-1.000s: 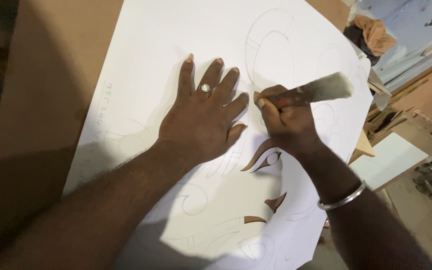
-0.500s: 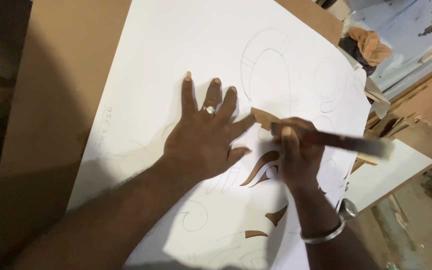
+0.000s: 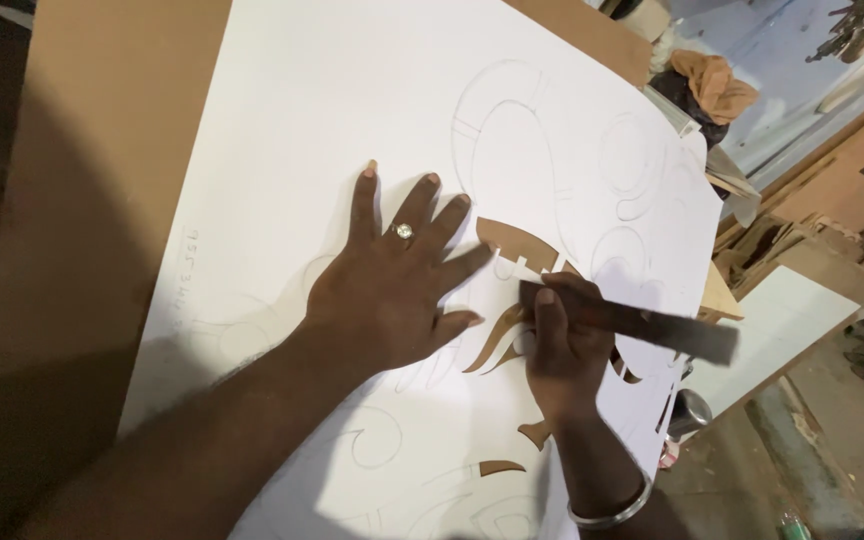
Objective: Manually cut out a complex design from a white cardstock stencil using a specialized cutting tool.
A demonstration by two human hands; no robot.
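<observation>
Paper, large and white [image 3: 352, 130], lies over a brown board [image 3: 102, 200] on the desk, pencilled all over with curling outlines. Several shapes near the lower right are already cut out, so the brown shows through as flame-like gaps [image 3: 497, 340].

Left hand [image 3: 392, 290]: fingers spread wide, palm pressed flat on the sheet just left of the cut-outs, ring on one finger. It serves as the hold-down.

Right hand [image 3: 557, 350]: fingers closed round a long flat metal blade [image 3: 642, 325], forefinger laid along its top near the working end. The blade's near end sits at the edge of a freshly opened gap, between the two hands; its far end sticks out to the right past the paper's edge. The very tip is hidden under the finger, so I cannot tell whether it touches the paper.

Judgement on doing this step well: keep the flat hand close to the cut so the sheet neither lifts nor creeps, but with fingertips out of the blade's line (thumb looks near). Follow the pencil line in short strokes and slow down through the curves. The thin bridges left between gaps look fragile; pressure there should be light.

Beyond the desk: timber offcuts, a white panel [image 3: 782, 320], a crumpled tan cloth [image 3: 717, 85].
</observation>
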